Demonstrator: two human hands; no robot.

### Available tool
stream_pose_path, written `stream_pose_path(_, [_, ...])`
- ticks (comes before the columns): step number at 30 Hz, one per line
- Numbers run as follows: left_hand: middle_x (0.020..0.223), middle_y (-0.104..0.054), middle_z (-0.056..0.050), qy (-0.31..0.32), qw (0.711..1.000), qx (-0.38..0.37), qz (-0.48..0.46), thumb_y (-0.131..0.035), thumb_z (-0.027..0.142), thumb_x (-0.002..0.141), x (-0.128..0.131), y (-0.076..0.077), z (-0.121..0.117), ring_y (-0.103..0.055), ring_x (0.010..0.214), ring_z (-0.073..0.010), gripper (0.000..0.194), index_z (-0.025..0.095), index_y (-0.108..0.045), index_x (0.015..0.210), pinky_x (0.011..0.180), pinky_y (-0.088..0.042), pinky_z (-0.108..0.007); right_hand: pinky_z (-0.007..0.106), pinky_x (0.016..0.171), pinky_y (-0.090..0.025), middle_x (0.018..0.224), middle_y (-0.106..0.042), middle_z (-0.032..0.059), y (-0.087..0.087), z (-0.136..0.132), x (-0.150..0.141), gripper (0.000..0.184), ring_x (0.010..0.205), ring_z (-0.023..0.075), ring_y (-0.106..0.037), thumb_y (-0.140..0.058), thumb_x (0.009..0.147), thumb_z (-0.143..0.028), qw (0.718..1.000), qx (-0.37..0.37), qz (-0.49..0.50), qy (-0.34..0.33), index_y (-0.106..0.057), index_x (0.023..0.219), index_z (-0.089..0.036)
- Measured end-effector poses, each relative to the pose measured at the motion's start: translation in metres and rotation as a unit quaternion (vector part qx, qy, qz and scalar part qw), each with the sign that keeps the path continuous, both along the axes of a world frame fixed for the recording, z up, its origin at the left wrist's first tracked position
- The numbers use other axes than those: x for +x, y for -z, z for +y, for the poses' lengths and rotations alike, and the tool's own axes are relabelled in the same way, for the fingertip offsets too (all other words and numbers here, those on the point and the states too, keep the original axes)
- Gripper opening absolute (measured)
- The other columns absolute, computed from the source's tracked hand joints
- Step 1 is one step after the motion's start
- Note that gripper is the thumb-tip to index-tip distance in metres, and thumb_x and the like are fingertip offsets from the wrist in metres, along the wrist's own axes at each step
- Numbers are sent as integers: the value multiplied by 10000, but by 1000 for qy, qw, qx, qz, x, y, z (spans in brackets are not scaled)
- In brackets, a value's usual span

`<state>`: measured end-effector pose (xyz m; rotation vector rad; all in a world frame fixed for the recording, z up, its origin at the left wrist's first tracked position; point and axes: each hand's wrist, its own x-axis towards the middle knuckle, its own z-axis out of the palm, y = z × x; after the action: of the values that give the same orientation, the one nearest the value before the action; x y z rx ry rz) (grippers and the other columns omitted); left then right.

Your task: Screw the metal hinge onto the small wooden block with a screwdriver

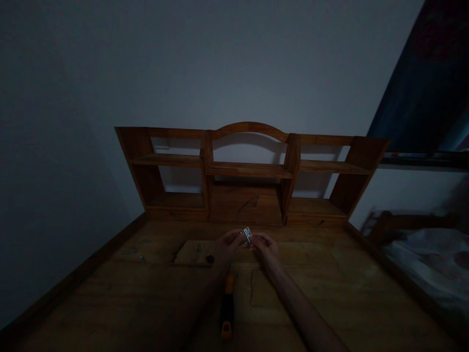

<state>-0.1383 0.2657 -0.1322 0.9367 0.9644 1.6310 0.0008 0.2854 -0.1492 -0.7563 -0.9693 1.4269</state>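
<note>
Near the middle of the wooden desk, a small silver metal hinge with holes in its leaves is held up between both hands. My left hand pinches its left side with thumb and fingers. My right hand grips its right edge with the fingertips. Below my left wrist lies a tool with an orange and black handle; its front end is hidden under the forearm. The dim light blurs the finer details of the fingers.
A wooden shelf unit stands along the back of the desk against the wall. Small, indistinct bits lie at the left. A flat board rests behind my hands. Bedding is at the right.
</note>
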Motion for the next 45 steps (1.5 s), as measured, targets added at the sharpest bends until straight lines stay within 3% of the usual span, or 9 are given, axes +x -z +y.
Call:
stream_pose_path(10, [903, -738, -93, 52, 997, 26, 57, -843, 439, 629, -2, 5, 3, -701, 827, -228, 397, 145, -692, 849, 793, -576, -360, 244, 633, -471, 789, -702, 26, -1, 7, 8, 281, 666, 137, -616, -773, 738, -439, 995, 60, -79, -22, -697, 861, -199])
stream_pose_path(17, [909, -712, -55, 45, 965, 115, 232, -658, 442, 844, -2, 6, -1, -684, 868, -197, 268, 197, -657, 954, 797, -527, -283, 201, 404, -334, 533, -621, 3, -18, 12, 60, 301, 398, 100, -495, -820, 665, -422, 964, 56, -211, -152, -718, 753, -152])
stream_pose_path(19, [940, -711, -50, 19, 937, 143, 317, -583, 412, 904, -3, 6, -3, -676, 887, -200, 225, 219, -670, 982, 810, -514, -289, 199, 410, -358, 548, -636, 9, -14, 6, 72, 279, 408, 105, -522, -808, 682, -412, 946, 54, -261, -183, -722, 741, -154])
stream_pose_path(22, [987, -699, -54, 5, 861, 198, 468, -525, 317, 943, -6, 6, -7, -647, 931, -204, 201, 234, -692, 1019, 852, -481, -302, 210, 427, -411, 547, -638, -1, -3, -3, 78, 277, 417, 119, -554, -777, 713, -438, 936, 54, -286, -199, -718, 752, -170])
stream_pose_path(26, [1034, -672, -60, 50, 752, 270, 599, -514, 262, 953, -6, 7, -14, -610, 966, -209, 218, 230, -706, 1050, 872, -442, -323, 231, 443, -462, 598, -670, 25, 4, -4, 78, 310, 443, 141, -594, -779, 699, -462, 935, 47, -294, -191, -715, 743, -163])
stream_pose_path(29, [979, -652, -57, 71, 698, 300, 646, -553, 295, 940, -5, 8, -18, -591, 944, -207, 207, 239, -735, 1023, 850, -429, -322, 244, 453, -480, 618, -683, 42, 4, -2, 81, 319, 450, 147, -598, -788, 680, -463, 936, 38, -304, -173, -728, 737, -155])
stream_pose_path(38, [812, -579, -45, 91, 634, 296, 709, -563, 335, 938, -8, 10, -16, -541, 832, -191, 217, 274, -758, 1010, 770, -400, -307, 213, 392, -342, 511, -613, 13, 1, -4, 81, 311, 388, 108, -485, -749, 729, -466, 918, 60, -378, -102, -775, 757, -157])
stream_pose_path(42, [846, -586, -37, 80, 627, 293, 718, -561, 355, 945, -8, 13, -15, -539, 878, -193, 218, 276, -752, 1016, 805, -406, -312, 221, 531, -408, 719, -717, 43, -14, -6, 88, 226, 595, 134, -589, -749, 754, -392, 884, 133, -443, -60, -795, 819, -180])
stream_pose_path(45, [846, -590, -31, 76, 619, 290, 726, -575, 355, 942, -5, 15, -15, -540, 876, -188, 205, 258, -754, 964, 801, -406, -311, 235, 568, -424, 753, -732, 41, -20, -7, 94, 246, 633, 148, -607, -748, 762, -403, 861, 163, -472, -98, -799, 889, -199])
